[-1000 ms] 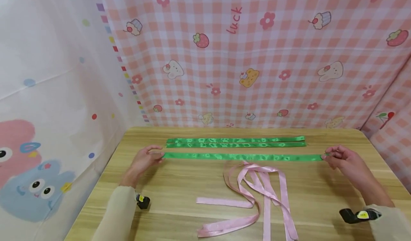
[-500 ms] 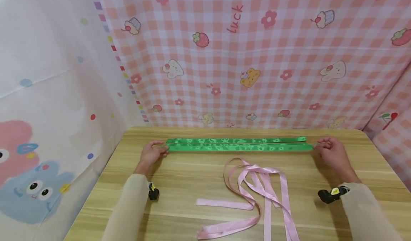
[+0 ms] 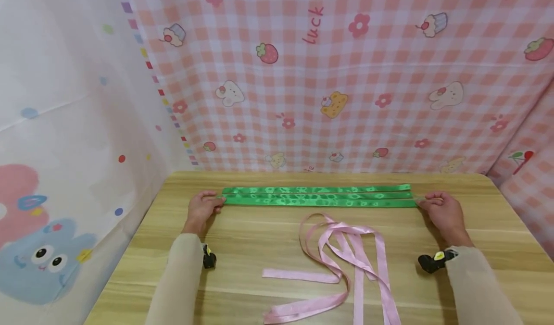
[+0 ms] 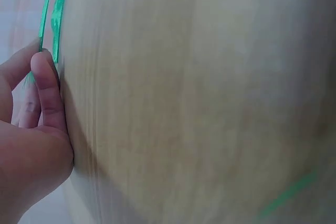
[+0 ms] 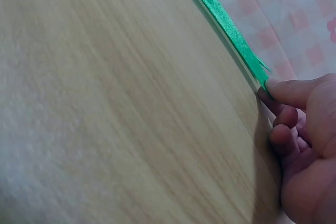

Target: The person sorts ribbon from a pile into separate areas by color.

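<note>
Head view: three green strips lie side by side near the far edge of the worktop, and the nearest green ribbon runs between two hands. The left hand pinches its left end and the right hand its right end. The middle strip and the far strip lie just beyond it, with loose pink ribbon nearer the person. To set this strip down well, I would keep light, even tension from both ends, line its edge up with its neighbour without overlapping, and lower both ends together. Both forearms reach forward, hands well apart.

Left wrist view: thumb and forefinger meet on the ribbon, so the grip is pinching, with frayed threads poking out past it. Other fingers bend beneath, close to the wood. Releasing gently should avoid snagging those threads.

Right wrist view: the thumb presses the ribbon's tip against a finger, the remaining fingers curled under. The strip looks taut; whether it touches the worktop all along, I cannot tell. Smoothing outward after release would probably help it stay flat.
</note>
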A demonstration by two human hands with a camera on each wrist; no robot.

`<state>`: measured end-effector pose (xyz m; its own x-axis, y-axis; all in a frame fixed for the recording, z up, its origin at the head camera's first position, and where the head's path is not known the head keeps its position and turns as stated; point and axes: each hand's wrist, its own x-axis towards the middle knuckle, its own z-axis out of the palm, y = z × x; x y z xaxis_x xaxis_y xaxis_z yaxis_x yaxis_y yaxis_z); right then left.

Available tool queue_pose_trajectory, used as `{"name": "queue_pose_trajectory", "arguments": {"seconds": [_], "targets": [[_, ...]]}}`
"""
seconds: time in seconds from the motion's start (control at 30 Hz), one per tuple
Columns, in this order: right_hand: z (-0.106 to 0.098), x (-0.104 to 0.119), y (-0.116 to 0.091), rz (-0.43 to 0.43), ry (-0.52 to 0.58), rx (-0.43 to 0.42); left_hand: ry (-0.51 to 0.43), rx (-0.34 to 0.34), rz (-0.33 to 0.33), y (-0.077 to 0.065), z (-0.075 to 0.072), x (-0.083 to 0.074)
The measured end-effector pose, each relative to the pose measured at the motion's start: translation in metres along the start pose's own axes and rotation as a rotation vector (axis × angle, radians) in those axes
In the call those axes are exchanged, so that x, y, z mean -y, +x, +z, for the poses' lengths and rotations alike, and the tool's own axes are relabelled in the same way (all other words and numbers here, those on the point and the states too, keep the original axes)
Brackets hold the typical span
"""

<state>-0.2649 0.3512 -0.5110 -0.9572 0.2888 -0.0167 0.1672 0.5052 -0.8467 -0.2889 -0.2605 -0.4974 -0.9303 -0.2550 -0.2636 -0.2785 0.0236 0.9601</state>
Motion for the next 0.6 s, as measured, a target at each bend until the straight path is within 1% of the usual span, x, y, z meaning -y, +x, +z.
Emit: {"name": "queue_pose_trajectory", "arguments": {"seconds": [0.17, 0.23, 0.4, 0.6], "targets": [[0.0022, 0.0058, -0.0003, 0.013, -0.004, -0.016, -0.011, -0.038, 0.005, -0.001, 0.001, 0.0007], [0.0027, 0.006, 0.0003, 0.027, -0.001, -0.015, -0.035, -0.046, 0.006, -0.0015, 0.0024, 0.0008], [0.0027, 0.0037, 0.0014, 0.056, -0.011, -0.011, -0.072, -0.046, 0.002, -0.0007, 0.0049, 0.0016], [0.0032, 0.0032, 0.0011, 0.06, 0.005, -0.021, -0.016, -0.059, 0.021, -0.0022, 0.0055, 0.0014]]}}
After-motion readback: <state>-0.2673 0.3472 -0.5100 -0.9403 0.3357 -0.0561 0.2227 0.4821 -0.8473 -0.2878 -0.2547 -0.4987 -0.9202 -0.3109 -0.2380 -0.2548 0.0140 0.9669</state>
